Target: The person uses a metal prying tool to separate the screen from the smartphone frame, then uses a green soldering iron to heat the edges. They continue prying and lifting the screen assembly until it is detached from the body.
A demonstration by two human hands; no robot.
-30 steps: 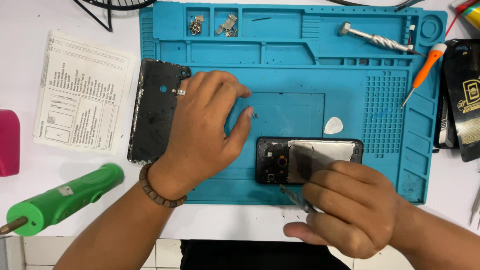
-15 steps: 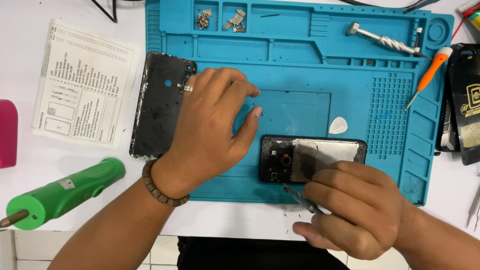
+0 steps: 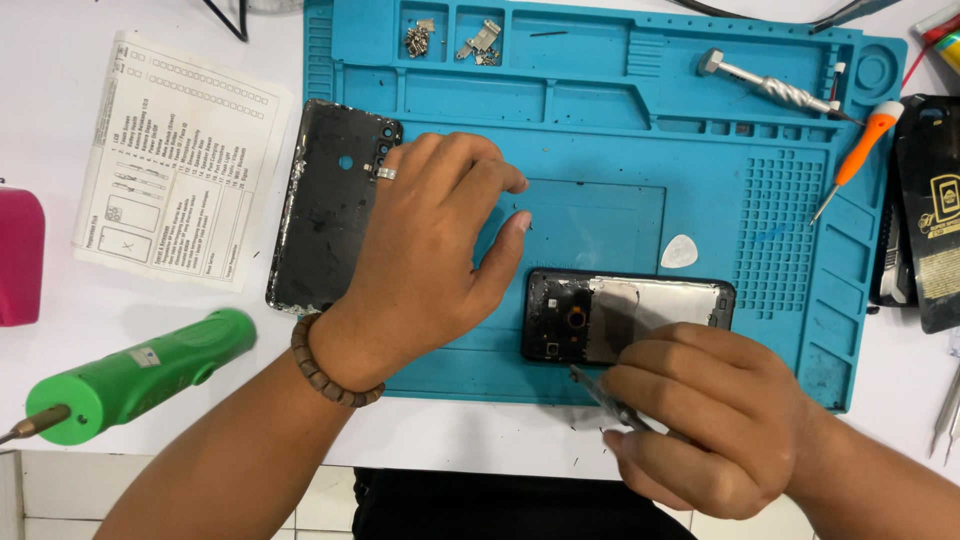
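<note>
Blue rubber mat (image 3: 620, 140) carried an opened phone (image 3: 625, 315) near its front edge, with the black back cover (image 3: 325, 210) lying at the mat's left rim. The right hand (image 3: 700, 420) was clamped on tweezers (image 3: 605, 395), their tip at the phone's lower edge. The left hand (image 3: 430, 250) rested flat on the mat, fingers loosely spread, holding nothing, just beside the phone.

A green electric screwdriver (image 3: 140, 375) lies below a printed sheet (image 3: 180, 165).
</note>
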